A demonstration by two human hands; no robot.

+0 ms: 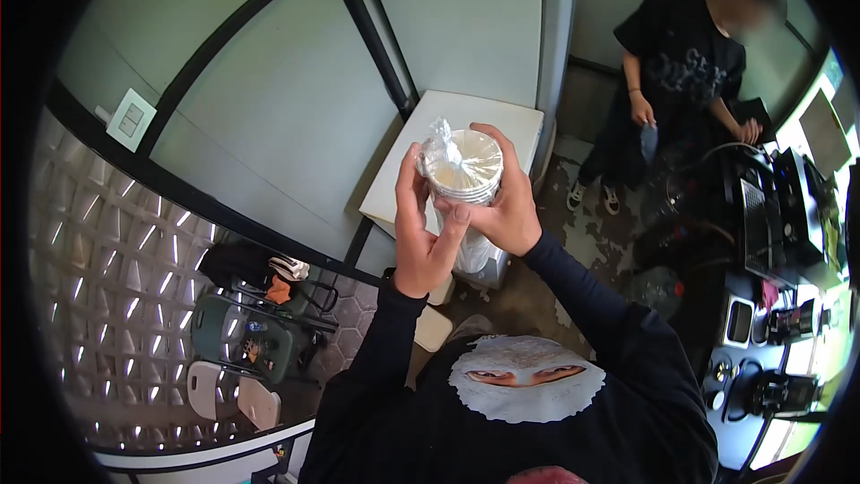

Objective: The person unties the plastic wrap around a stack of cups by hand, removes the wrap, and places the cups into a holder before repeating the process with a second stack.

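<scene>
A stack of white cups [468, 161] in clear plastic wrap is held up in front of me, its twisted plastic end [442, 139] facing the camera. Several stacked rims show at the top, and the lower part of the sleeve hangs beneath my hands. My left hand [417, 229] is wrapped round the left side of the stack. From the right, my right hand [511, 206] grips it, with the fingertips near the top rim. Behind the stack is a white table [394, 181] against the wall.
A co-worker [690, 63] in dark clothes stands at the right, holding a bluish cloth [649, 142]. A counter with a black machine [793, 206] and other equipment runs along the right. Chairs [242, 336] stand at lower left, beyond the wall with a light switch [132, 119].
</scene>
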